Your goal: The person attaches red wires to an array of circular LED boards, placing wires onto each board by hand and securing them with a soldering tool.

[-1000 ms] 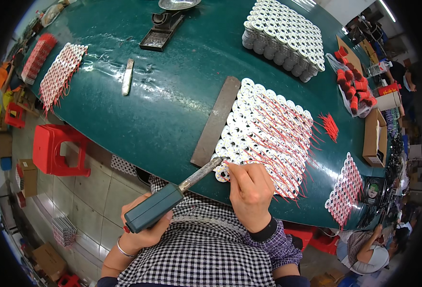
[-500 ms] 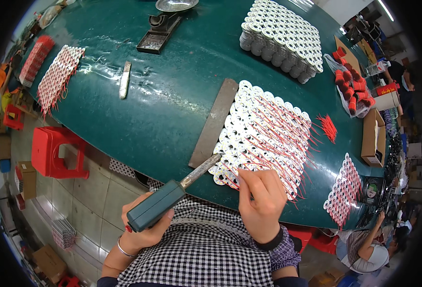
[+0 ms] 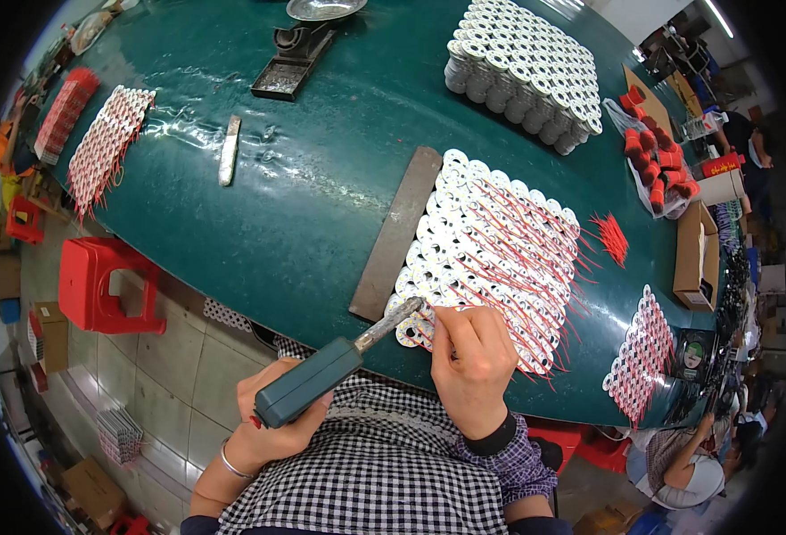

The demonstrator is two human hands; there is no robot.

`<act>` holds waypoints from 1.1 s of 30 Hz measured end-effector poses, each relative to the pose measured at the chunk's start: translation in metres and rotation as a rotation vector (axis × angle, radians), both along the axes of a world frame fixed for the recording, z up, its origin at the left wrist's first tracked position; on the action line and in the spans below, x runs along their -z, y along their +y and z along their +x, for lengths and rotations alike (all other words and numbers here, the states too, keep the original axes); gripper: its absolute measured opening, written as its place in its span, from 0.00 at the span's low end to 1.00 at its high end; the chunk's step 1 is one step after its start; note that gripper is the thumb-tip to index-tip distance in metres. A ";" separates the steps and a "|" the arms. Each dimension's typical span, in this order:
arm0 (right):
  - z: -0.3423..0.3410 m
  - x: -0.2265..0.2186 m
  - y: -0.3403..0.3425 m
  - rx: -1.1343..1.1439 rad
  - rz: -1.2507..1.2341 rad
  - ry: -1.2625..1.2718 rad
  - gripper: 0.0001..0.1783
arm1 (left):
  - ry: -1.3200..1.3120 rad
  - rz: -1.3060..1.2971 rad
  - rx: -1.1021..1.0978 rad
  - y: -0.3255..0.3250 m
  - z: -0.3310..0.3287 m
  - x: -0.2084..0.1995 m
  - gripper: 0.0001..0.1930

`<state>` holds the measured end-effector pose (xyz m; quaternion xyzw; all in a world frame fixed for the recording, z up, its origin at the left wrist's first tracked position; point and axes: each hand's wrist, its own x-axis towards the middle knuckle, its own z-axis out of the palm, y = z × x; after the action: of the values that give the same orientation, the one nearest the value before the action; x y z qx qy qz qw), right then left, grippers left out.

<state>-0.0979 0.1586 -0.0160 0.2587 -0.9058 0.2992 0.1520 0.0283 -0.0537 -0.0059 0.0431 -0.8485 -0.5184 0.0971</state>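
My left hand (image 3: 277,406) is closed around a soldering iron (image 3: 314,380) with a dark green, box-like handle. Its metal tip reaches the near-left part of a panel of round white circuit boards (image 3: 451,209), close to my right fingertips. Many thin red wires (image 3: 522,259) lie across the panel, pointing to the right. My right hand (image 3: 473,357) is pinched over the panel's near edge, on what looks like the end of a red wire; the fingers mostly hide it. A flat dark metal bar (image 3: 397,234) lies along the panel's left side.
A tall stack of white panels (image 3: 526,67) stands at the back. Loose red wires (image 3: 611,239) lie right of the work. Wired panels sit at far left (image 3: 107,143) and near right (image 3: 641,357). Red wire bundles (image 3: 656,165), a metal strip (image 3: 230,152) and a scale-like stand (image 3: 295,67) are also here.
The soldering iron has moved a little to the right, its tip now nearer my right fingers. My right hand has shifted slightly left and away from me.
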 end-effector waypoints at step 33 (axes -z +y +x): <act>-0.016 -0.052 0.000 -0.063 -0.048 -0.081 0.12 | -0.022 0.104 -0.120 -0.006 0.004 0.012 0.15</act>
<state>-0.1141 0.1586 0.0357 0.2710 -0.8951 0.3359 0.1121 0.0325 -0.0596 -0.0176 0.1046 -0.8174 -0.5545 0.1161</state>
